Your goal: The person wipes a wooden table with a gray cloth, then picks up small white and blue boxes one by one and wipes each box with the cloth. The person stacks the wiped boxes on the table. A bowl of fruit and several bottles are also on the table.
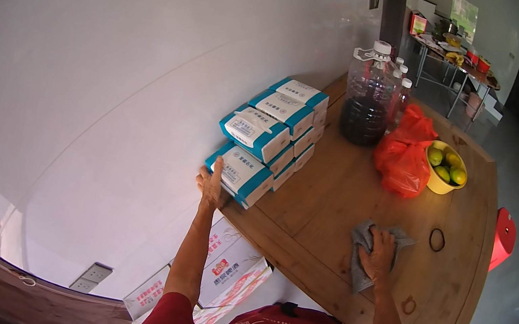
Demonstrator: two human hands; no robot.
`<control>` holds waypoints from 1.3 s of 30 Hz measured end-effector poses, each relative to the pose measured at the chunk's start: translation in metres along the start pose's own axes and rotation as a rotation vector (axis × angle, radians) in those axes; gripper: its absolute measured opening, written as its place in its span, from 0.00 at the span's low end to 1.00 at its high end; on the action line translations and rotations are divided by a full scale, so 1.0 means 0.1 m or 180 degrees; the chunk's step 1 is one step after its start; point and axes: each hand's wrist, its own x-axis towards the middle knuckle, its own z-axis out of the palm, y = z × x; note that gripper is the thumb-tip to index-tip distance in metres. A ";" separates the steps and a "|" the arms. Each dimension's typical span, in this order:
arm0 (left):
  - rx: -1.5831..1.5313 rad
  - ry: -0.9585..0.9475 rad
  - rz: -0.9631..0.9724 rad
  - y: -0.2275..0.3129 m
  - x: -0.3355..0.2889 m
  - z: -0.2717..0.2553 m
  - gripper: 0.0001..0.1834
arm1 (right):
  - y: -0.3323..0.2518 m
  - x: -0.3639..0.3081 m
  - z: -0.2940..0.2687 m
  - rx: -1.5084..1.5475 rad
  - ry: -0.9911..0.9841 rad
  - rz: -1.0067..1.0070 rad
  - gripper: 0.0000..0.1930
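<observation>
My left hand (210,184) grips the near end of a blue-and-white tissue pack (239,174), its thumb against the pack and its fingers bent at the wall side. That pack lies at the front of several stacked tissue packs (285,109) along the wall. On the wooden table (304,224), my right hand (378,254) presses on a crumpled grey cloth (359,271) with its fingers closed over it. To the right of the cloth lies a thin dark ring-shaped band (437,240).
Farther back stand a large plastic jug of dark liquid (366,104), smaller bottles (404,93), a red plastic bag (405,160) and a yellow bowl (438,183) of green-yellow fruit. Cartons (225,266) sit below the table's left edge; a red stool (503,237) stands right.
</observation>
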 end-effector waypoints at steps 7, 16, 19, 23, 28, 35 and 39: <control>0.0187 -0.0401 0.0414 -0.07 -0.18 0.12 0.52 | -0.03 -0.01 -0.07 -0.0064 0.0041 0.0022 0.28; -0.0740 -0.1367 0.1047 -0.04 -0.07 -0.17 0.38 | -0.10 0.07 0.01 0.0029 0.0336 0.0102 0.24; -0.0310 -0.0989 0.1051 -0.07 -0.28 -0.09 0.40 | -0.04 0.10 0.25 0.0267 0.0338 0.0604 0.22; -0.0092 -0.0996 0.1246 -0.23 -0.60 -0.05 0.39 | -0.54 0.22 0.52 0.2373 -0.0292 0.1205 0.22; -0.0472 -0.1670 0.1046 -0.15 -1.25 0.18 0.35 | -1.10 0.28 0.29 0.3656 0.0118 0.1196 0.19; -0.0936 -0.2111 0.1206 0.01 -2.02 0.95 0.30 | -0.48 -0.21 -0.32 0.3359 0.0331 0.2075 0.18; -0.0606 -0.2381 0.1598 0.22 -2.47 1.53 0.30 | -0.18 -0.46 -0.82 0.3300 0.0957 0.2772 0.19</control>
